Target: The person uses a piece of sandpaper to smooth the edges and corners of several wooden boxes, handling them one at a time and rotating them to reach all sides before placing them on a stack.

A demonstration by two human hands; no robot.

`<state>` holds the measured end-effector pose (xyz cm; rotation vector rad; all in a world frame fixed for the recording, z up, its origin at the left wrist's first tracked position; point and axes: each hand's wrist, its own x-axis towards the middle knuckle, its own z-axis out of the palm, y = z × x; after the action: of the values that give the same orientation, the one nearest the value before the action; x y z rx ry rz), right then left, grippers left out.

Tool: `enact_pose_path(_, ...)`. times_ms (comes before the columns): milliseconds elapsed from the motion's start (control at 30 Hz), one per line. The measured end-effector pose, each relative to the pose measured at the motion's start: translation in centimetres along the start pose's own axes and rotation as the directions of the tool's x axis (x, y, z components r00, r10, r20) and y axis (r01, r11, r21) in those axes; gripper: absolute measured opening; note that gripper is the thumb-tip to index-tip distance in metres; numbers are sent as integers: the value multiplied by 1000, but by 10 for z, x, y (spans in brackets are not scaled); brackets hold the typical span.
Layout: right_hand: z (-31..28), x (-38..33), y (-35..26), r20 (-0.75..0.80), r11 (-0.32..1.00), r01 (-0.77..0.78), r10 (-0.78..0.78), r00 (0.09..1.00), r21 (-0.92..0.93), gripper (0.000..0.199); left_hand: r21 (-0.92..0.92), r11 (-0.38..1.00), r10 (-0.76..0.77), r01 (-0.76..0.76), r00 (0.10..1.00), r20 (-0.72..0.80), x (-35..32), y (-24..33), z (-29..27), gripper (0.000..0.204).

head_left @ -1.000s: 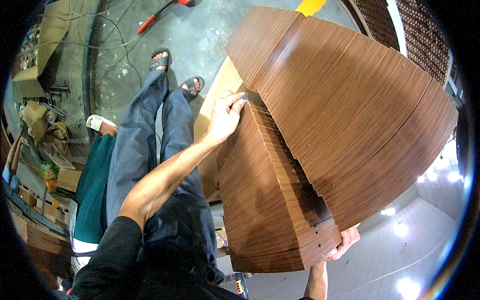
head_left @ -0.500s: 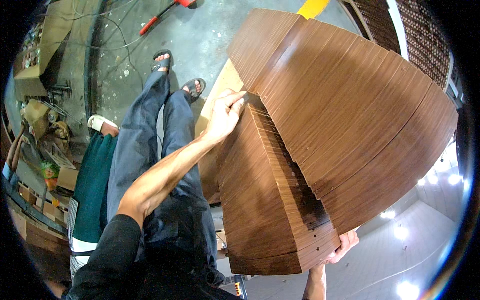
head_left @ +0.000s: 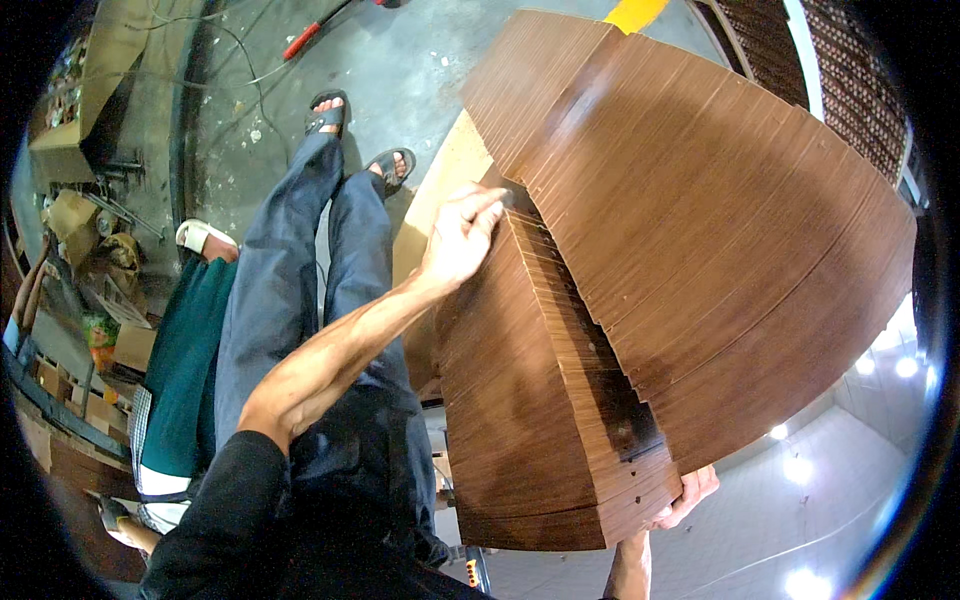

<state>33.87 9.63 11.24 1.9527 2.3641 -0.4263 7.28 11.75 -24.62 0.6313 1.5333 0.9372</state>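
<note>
A large stack of dark brown wood-veneer panels (head_left: 700, 250) fills the middle and right of the head view, with a lower stack of panels (head_left: 520, 400) beside it. My left hand (head_left: 458, 238) rests flat on the far edge of the lower stack, where it meets the taller one, fingers stretched out. My right hand (head_left: 685, 497) curls under the near bottom corner of the stack, gripping its edge. A pale board (head_left: 435, 195) shows under the panels on the left.
My legs in blue trousers and sandals (head_left: 335, 110) stand on the grey concrete floor (head_left: 400, 60). Another person in a teal garment (head_left: 175, 360) is at my left. A red-handled tool (head_left: 305, 40) and cables lie on the floor; boxes and clutter (head_left: 80, 200) at far left.
My left hand has stayed on the far edge of the lower stack, shifting slightly. The right hand still holds the near corner. Little else differs.
</note>
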Motion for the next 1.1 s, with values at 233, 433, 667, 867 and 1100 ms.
enact_pose_path(233, 9, 7, -9, -45, 998, 6, -9, 999, -69, 63, 55, 991, 122, -126, 990, 63, -9, 13, -5, 17)
enact_pose_path(433, 9, 14, -5, -47, 998, 48, -50, 998, -38, 57, 60, 991, -120, 118, 992, 27, -1, 10, -15, 19)
enact_pose_path(667, 2, 6, -14, 16, 995, 21, -19, 1000, -94, 61, -1, 975, 219, -220, 969, 113, -51, 68, -16, 19)
enact_pose_path(867, 19, 24, -25, -37, 998, 55, -55, 998, -22, 58, -74, 995, 72, -64, 992, 107, -93, 143, -39, 18)
enact_pose_path(1100, 18, 34, -31, -45, 996, 85, -86, 995, -21, 53, -202, 962, 234, -183, 936, 263, -117, 223, -48, 10)
